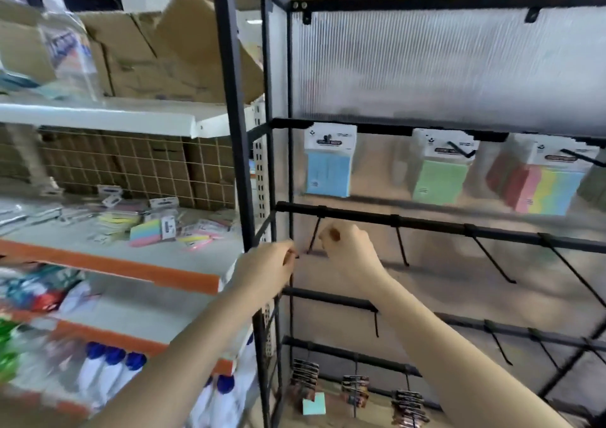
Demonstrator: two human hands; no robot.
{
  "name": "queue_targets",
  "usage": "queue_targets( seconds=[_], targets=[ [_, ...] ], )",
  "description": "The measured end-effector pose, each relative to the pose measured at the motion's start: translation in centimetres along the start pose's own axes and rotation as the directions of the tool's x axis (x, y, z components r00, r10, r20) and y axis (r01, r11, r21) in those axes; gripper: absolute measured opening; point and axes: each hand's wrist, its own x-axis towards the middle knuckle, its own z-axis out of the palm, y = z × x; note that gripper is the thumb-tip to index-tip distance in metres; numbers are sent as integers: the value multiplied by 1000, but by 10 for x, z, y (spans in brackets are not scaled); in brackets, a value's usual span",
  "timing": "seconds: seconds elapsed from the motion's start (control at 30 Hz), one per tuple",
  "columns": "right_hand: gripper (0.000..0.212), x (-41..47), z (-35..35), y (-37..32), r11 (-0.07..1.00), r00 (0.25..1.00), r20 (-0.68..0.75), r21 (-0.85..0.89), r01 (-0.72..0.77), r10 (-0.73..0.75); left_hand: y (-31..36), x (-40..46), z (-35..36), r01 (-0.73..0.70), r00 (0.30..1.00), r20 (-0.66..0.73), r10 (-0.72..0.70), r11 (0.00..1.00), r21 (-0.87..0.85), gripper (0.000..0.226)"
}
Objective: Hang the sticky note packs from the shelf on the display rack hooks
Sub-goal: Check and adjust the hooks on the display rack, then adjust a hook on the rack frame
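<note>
Motion blur smears the shelf packs (154,227); both hands' fingers (288,254) perhaps pinch nothing.

Two bare forearms reach in from the bottom of the frame, no sleeves, watch or rings showing; left hand (267,272) and right hand (349,247) wear no gloves

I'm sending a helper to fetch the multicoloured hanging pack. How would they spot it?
On the black display rack, look at the top row of hanging packs. It is the rightmost of three, the striped pack; the blue pack and green pack are each one colour.
</note>
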Motion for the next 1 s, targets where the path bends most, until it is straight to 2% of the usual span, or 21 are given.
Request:
queue_targets(
  seconds=[0.2, 0.4, 0.53, 0.77, 1.0],
  targets=[
    [21, -6, 94, -73, 987, 969, 188, 45, 152, -158, -95, -40, -32, 236, 970, 53, -237, 971, 26, 17],
    [23, 12, 182, -123, 977, 926, 317, 18, 211, -206, -180, -60, -56, 355, 934, 35, -355, 935, -6, 21],
    [27, 43, 239, -148, 970, 908, 361, -27, 240, -214, -236, -47, -61, 430, 903, 38, -428, 902, -43, 20],
    [17, 125, 342, -201, 945, 881, 415, -126, 303, -227, -344, 1, -69, 526, 842, 109, -528, 849, 47, 24],
    [16, 178, 425, -232, 928, 877, 442, -213, 306, -188, -438, 24, -81, 559, 819, 96, -566, 825, 84, 27]
  ],
)
